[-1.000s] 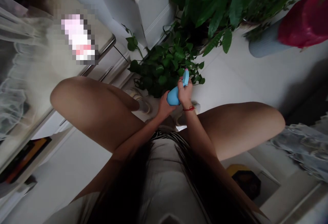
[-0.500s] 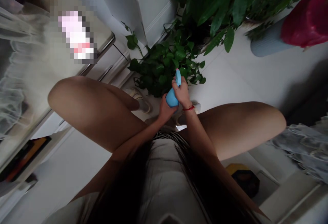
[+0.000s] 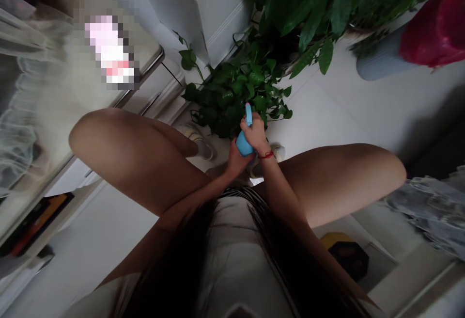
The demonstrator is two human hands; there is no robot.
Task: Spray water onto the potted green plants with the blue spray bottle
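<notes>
Between a person's bare knees (image 3: 87, 136), at nine and three o'clock, two hands share a light-blue, round-bodied spray bottle (image 3: 244, 143), apparently plastic. The left hand (image 3: 238, 157) wraps its lower body; the right hand (image 3: 256, 131), a thin red cord bracelet (image 3: 268, 154) at the wrist, curls around the neck. Work looks under way: the bottle is gripped and ready, but no mist shows, and how many leaves are wetted or left dry cannot be told. Its slim blue head ends in a pink tip (image 3: 247, 104) toward twelve o'clock; fingers hide much of the body, and the fill level cannot be read. Just beyond, at eleven to twelve, spreads a dense, dark-green trailing vine (image 3: 225, 92). Farther off, at one o'clock, hangs a broad-leaved green plant (image 3: 312, 3); at two, a crimson plastic bag (image 3: 434, 32) covers part of a ribbed blue-grey cylinder (image 3: 378, 63).
</notes>
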